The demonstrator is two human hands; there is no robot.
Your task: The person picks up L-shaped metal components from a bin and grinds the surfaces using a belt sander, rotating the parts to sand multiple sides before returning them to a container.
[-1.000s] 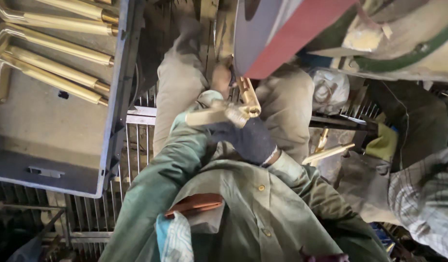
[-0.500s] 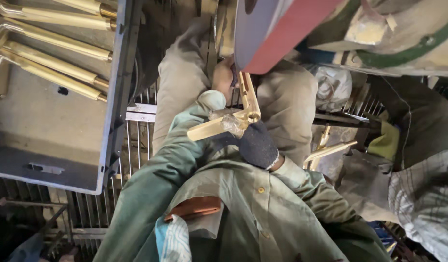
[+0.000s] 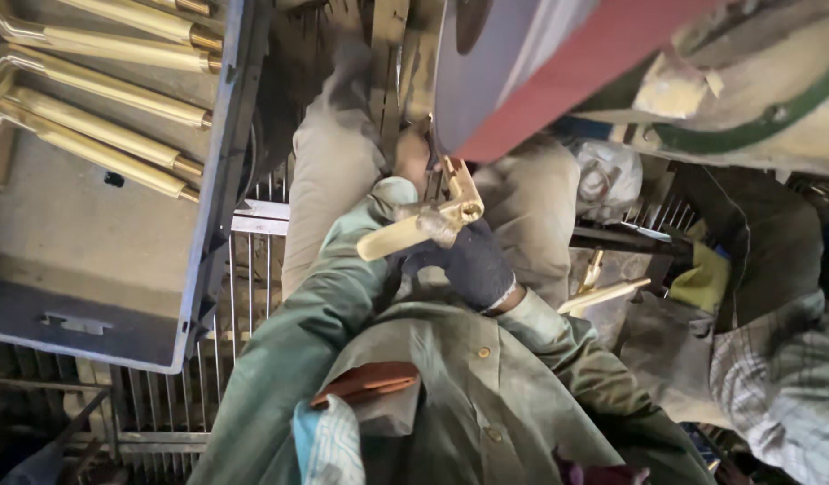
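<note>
Nearest the camera: green jacket (image 3: 486, 404), buttoned, with a brown flat item (image 3: 365, 382) tucked at the chest and a checked cloth (image 3: 329, 445) below it. The person is seated; both knees in pale trousers (image 3: 329, 180) reach out toward the belt.

Landmark: brass fitting (image 3: 432, 220), an angled tube piece, held just above the lap between the knees.

Right hand (image 3: 468, 265), dark glove, lies directly under and behind the fitting; grip clenched around its lower body. Left hand (image 3: 405, 171) sits at the far side of the fitting, close to the belt; mostly hidden by the sleeve and the part, so cannot tell whether that grip is closed on it.

Just beyond the fitting: red sanding belt (image 3: 558, 81), its edge touching or all but touching the fitting's upper arm. Contact point is too small to confirm.

Left of the fitting, well apart: grey crate (image 3: 208, 269) holding long brass tubes (image 3: 100, 85) laid side by side. Right of the fitting, near: more brass pieces (image 3: 603, 292) low by the knee. Further right: another person's checked sleeve (image 3: 773, 386). Metal grating (image 3: 253, 296) underfoot.

Judgement: step in hand is polishing the fitting on the belt. Next move likely calls for a firm two-handed hold, light even pressure, and turning the piece to present a fresh face, fingers kept off the belt.
</note>
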